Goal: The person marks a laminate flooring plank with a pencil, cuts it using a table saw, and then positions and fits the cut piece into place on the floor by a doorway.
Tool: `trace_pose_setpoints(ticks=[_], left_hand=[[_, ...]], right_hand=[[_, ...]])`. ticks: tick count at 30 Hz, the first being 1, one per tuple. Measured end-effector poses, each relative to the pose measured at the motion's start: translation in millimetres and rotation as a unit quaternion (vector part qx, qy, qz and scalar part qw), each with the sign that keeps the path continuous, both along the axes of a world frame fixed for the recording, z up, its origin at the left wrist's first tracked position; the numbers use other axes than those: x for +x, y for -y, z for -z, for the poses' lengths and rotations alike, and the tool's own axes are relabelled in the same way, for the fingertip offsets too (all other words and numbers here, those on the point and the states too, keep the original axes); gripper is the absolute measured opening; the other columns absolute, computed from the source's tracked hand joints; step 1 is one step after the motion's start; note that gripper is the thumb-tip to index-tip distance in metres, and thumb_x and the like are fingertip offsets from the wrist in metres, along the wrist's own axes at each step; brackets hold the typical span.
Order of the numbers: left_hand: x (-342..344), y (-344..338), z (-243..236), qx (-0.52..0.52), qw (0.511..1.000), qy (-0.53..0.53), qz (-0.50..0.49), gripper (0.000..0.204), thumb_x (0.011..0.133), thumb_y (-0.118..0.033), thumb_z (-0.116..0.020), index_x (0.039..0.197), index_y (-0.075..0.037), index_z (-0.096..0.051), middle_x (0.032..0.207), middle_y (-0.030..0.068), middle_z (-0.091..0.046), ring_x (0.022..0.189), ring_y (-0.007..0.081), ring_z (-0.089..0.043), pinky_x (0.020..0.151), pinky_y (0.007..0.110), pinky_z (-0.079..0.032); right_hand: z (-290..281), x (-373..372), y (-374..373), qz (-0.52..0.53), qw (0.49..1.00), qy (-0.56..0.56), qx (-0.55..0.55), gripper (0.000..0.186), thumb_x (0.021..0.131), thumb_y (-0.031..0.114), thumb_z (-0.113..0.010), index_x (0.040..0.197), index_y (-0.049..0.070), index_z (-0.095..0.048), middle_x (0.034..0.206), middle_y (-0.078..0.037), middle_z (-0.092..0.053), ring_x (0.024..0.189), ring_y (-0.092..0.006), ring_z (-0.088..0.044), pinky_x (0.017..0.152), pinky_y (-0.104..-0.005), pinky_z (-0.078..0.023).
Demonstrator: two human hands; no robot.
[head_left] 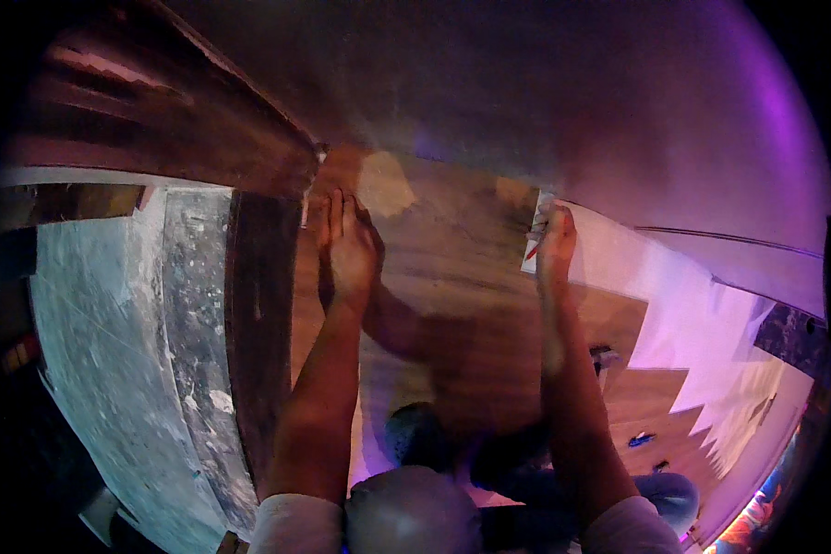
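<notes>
Two bare hands reach over a wood-look floor point(471, 305), which fills the middle of the view, its grain running crosswise. At 10 o'clock, the left hand point(349, 254) lies flat with its fingers straight and side by side, its back upward, over the boards near the dark strip point(260, 332) at 9 o'clock. Between 2 and 3 o'clock, the right hand point(558, 242) has its fingers bent at the boards' edge, beside a pale sheet point(683, 314) that spreads at 3 o'clock. Something slim and red point(532, 251) shows by those fingers; whether they are clamped on it, I cannot tell. The two hands are well apart.

Toward 4 o'clock, the boards end in a stepped, saw-toothed edge against the pale sheet. A small dark object point(605, 358) lies there, with a blue-and-dark item point(642, 439) farther out; both are too small to identify. A dark, smooth surface point(489, 92) spans 12 to 1 o'clock. At 9 o'clock, beyond the dark strip, come a speckled grey strip point(198, 314) and a scuffed blue-green surface point(92, 314). Light sleeves show at 7 point(295, 524) and 5 o'clock.
</notes>
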State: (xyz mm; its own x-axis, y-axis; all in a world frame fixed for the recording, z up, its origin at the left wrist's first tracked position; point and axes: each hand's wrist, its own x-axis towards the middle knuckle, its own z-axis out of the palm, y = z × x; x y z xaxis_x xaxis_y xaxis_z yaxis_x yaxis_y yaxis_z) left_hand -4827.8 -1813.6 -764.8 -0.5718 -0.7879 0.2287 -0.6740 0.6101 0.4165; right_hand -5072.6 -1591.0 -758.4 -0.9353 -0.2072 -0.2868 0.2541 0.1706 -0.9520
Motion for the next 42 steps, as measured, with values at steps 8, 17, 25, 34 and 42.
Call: trace_pose_setpoints(ticks=[8,17,25,34,42], left_hand=[[5,4,6,0.019,1.000,-0.004,0.012,0.058,0.088,-0.003,-0.059,0.144,-0.006,-0.047,0.155,0.0148,-0.041,0.143,0.0384,-0.037,0.117,0.045,-0.035],[7,4,5,0.008,1.000,0.018,0.010,0.057,0.088,-0.008,-0.060,0.143,-0.005,-0.046,0.156,0.0126,-0.040,0.144,0.0359,-0.037,0.114,0.046,-0.038],[9,6,8,0.021,0.999,0.022,0.012,0.060,0.086,-0.008,-0.062,0.144,-0.005,-0.047,0.156,0.0109,-0.040,0.144,0.0348,-0.038,0.115,0.046,-0.037],[9,7,11,0.037,0.999,0.015,0.006,0.061,0.086,-0.008,-0.062,0.144,-0.004,-0.047,0.157,0.0115,-0.038,0.145,0.0353,-0.035,0.119,0.047,-0.032],[6,6,4,0.058,0.998,-0.011,0.005,0.061,0.085,-0.008,-0.063,0.144,-0.003,-0.047,0.155,0.0160,-0.040,0.143,0.0394,-0.036,0.117,0.048,-0.033]], right_hand=[[-41,14,35,-0.038,0.999,0.002,-0.009,0.046,0.105,0.046,-0.045,0.100,0.005,-0.067,0.073,-0.004,-0.059,0.062,-0.0119,-0.056,0.056,-0.0302,-0.047],[-33,56,109,-0.026,0.943,0.227,-0.242,0.018,0.092,0.016,-0.072,0.106,0.007,-0.065,0.087,-0.004,-0.065,0.075,-0.0143,-0.062,0.070,-0.0298,-0.053],[-11,86,179,-0.016,0.960,0.165,-0.225,0.022,0.092,0.012,-0.071,0.109,-0.001,-0.064,0.094,-0.010,-0.072,0.080,-0.0186,-0.070,0.071,-0.0302,-0.057],[7,109,216,-0.045,0.982,0.035,-0.178,0.021,0.097,0.009,-0.065,0.111,-0.005,-0.063,0.095,-0.012,-0.071,0.085,-0.0199,-0.072,0.073,-0.0322,-0.059],[-17,134,245,-0.040,0.984,0.017,-0.172,0.017,0.095,0.005,-0.065,0.109,-0.004,-0.065,0.098,-0.014,-0.074,0.084,-0.0203,-0.072,0.075,-0.0341,-0.057]])
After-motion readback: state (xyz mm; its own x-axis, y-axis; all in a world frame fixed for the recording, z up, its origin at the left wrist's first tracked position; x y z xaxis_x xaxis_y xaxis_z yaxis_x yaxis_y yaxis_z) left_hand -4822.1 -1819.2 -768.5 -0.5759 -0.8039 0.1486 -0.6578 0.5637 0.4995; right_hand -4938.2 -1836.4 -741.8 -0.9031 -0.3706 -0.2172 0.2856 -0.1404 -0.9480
